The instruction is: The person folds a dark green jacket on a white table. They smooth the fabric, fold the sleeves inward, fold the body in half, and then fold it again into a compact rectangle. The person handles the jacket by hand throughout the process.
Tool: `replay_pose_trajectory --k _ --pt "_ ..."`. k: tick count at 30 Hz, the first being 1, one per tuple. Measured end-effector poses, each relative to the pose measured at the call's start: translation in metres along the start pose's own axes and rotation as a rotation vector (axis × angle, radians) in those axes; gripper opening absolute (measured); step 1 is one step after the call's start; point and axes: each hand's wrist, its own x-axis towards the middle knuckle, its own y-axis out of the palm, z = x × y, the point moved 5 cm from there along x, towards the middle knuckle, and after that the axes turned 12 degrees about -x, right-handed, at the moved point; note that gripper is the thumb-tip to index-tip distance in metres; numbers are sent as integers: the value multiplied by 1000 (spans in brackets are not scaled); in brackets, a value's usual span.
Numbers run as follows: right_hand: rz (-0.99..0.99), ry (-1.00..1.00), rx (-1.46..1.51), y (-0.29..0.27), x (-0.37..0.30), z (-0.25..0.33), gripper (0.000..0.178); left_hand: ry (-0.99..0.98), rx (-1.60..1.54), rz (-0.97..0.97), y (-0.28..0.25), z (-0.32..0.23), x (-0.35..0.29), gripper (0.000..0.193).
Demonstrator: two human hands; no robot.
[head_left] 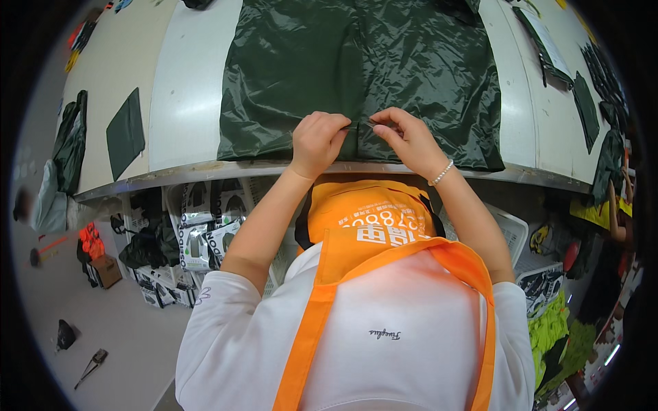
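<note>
A dark green, shiny waterproof garment (301, 75) lies spread over the table, its near hem along the table's front edge. A seam or front opening runs down its middle. My left hand (319, 142) is closed in a pinch at this middle line, just above the hem. Opposite it, my right hand (410, 140), with a beaded bracelet on the wrist, pinches the garment with thumb and forefinger. The fingertips of both hands are a short way apart. A thin, light line shows between them, too small to make out.
Left on the table lies a flat green folded piece (125, 133), with a dark green garment (72, 140) hanging over the edge beyond. At right are a clipboard-like sheet (545, 44) and another green piece (584, 109). Below stand white crates (507, 233) and packaged goods (199, 246).
</note>
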Motion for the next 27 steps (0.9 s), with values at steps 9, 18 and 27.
replay_pose_trajectory --k 9,18,27 --pt "78 -28 -104 -3 3 19 16 61 72 19 -3 -14 8 25" --pt "47 21 -103 -9 5 16 18 -28 13 -52 -8 -8 10 19" --pt "-54 148 -520 -26 0 -65 52 -1090 -1100 -660 -43 70 -3 6"
